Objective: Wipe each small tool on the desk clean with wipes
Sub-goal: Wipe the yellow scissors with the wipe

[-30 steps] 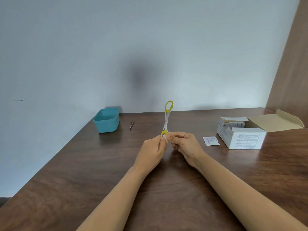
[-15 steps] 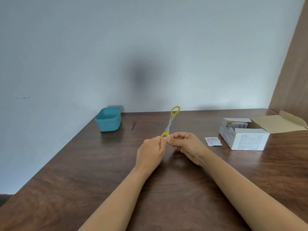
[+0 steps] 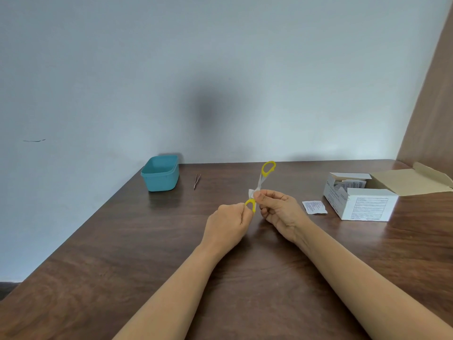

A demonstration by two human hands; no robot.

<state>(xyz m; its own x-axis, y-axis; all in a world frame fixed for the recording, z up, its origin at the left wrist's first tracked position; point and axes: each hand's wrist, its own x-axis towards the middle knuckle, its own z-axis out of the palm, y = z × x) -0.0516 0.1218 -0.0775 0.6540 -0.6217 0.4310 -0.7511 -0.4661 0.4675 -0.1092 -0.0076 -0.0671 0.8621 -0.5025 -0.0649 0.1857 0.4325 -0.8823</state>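
Small scissors [image 3: 263, 176] with yellow loop handles are held up over the middle of the brown desk [image 3: 122, 241]. My left hand [image 3: 228, 225] pinches the lower yellow handle. My right hand [image 3: 279, 212] pinches a small white wipe [image 3: 252, 192] round the metal part between the two handles. The upper yellow handle points up and to the right. Thin metal tweezers [image 3: 197, 180] lie on the desk further back, left of the scissors.
A teal plastic tub [image 3: 160, 173] stands at the back left near the wall. An open white box of wipe sachets [image 3: 362, 200] sits at the right, with a torn sachet [image 3: 314, 207] lying beside it. A wooden panel rises at the far right.
The scissors have tilted from nearly upright to leaning right. My right hand has slid the wipe from the lower handle up onto the metal part.
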